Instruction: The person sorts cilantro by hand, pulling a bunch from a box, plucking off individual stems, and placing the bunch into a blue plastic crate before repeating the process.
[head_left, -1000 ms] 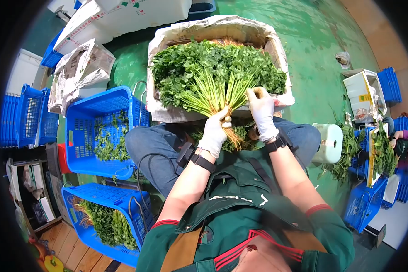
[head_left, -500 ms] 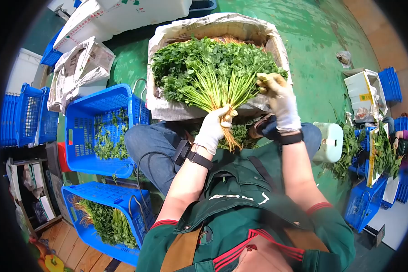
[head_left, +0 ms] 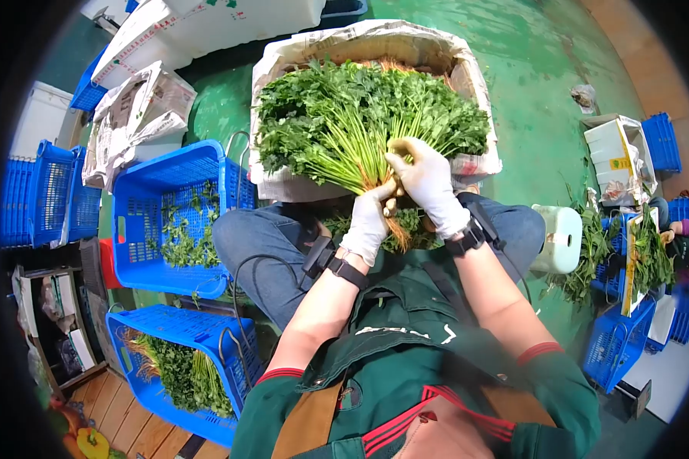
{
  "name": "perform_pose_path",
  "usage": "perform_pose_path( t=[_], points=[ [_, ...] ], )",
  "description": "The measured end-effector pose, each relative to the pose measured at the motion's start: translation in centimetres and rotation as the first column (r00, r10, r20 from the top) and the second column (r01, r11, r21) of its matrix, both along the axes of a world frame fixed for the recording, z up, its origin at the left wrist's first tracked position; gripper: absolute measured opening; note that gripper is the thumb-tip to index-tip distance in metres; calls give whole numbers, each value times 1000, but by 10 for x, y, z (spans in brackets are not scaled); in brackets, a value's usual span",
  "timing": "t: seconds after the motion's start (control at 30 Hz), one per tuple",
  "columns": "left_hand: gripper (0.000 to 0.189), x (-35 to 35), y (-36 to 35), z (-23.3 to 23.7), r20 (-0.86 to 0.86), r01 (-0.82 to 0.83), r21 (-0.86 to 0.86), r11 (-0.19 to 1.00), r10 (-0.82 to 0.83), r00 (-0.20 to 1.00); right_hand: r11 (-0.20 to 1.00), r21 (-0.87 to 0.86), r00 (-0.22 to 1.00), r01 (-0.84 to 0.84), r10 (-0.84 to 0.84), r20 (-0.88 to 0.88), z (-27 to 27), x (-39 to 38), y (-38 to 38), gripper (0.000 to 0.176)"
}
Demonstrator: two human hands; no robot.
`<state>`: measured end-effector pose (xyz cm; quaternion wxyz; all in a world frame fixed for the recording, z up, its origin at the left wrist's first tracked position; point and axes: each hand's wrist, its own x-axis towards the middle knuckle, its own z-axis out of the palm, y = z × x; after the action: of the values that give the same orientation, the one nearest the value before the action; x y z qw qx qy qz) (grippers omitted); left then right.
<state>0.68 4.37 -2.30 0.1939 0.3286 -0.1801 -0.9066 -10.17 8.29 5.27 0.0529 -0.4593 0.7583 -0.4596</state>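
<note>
A large bunch of leafy green herbs fans out over a white box lined with newspaper. White-gloved, my left hand is closed round the base of the stems, with thin brown roots hanging below it. My right hand, also gloved, is at the lower stems just beside it, thumb and fingers pinched together on some of them. More greens lie in the box under the bunch, and others show between my knees.
To the left, a blue basket holds loose leaves; a lower blue basket holds rooted bunches. A pale green stool stands at right. Beyond are more greens, a white box and another person at the far right.
My right hand has moved left and down from the bunch's right side to the stems beside my left hand. My left hand still grips the bunch.
</note>
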Motion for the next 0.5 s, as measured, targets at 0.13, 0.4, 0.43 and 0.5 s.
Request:
perform_pose_path(
  t=[0.13,0.4,0.43,0.5],
  points=[
    [14,0,-2,-3,37,-108,54,993,106,994,868,496,989,4,-78,129,-30,-25,-10,27],
    [21,6,-6,3,76,-68,-14,998,69,995,962,273,996,-18,-7,91,-31,-20,-28,24],
    [21,7,-10,-2,33,-80,-15,997,80,996,977,175,918,-125,47,394,-21,-23,-21,18],
    [21,7,-13,-3,45,-103,23,994,102,994,955,101,717,-277,136,684,36,-14,7,18]
  ],
)
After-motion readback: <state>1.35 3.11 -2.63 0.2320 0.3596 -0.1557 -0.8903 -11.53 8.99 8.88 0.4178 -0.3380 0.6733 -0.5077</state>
